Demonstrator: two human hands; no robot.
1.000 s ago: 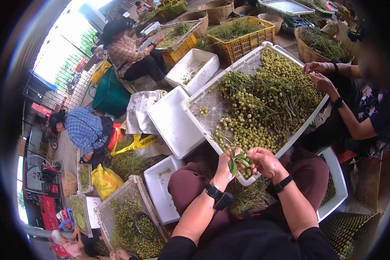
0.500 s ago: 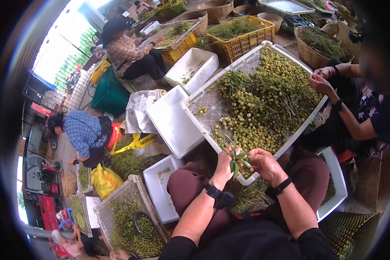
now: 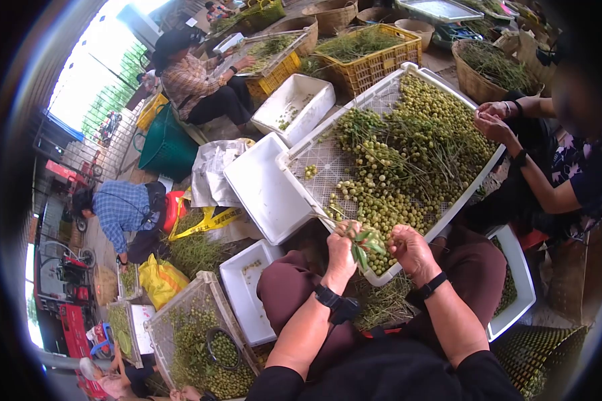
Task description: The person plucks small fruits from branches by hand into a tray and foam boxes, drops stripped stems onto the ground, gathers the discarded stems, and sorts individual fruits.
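Observation:
My left hand [image 3: 342, 251] is closed on a leafy sprig [image 3: 363, 248], whose thin stem sticks out to the upper left. Just to the right, my right hand [image 3: 411, 252] has its fingers pinched together; whatever lies between them is too small to make out. Both hands are over the near corner of a large white mesh tray [image 3: 319, 168]. Round yellow-green fruits [image 3: 388, 212] and a heap of green stems [image 3: 408, 157] lie in this tray.
A co-worker's hands [image 3: 495, 120] are over the tray's right edge. White bins [image 3: 269, 190] stand at its left, and a yellow crate [image 3: 381, 65] stands behind. Another fruit tray [image 3: 187, 321] lies at lower left. More people sit or bend at the left.
My hands have moved apart, the left one shifting slightly left with the sprig. At the left, the person in the blue checked shirt has bent lower.

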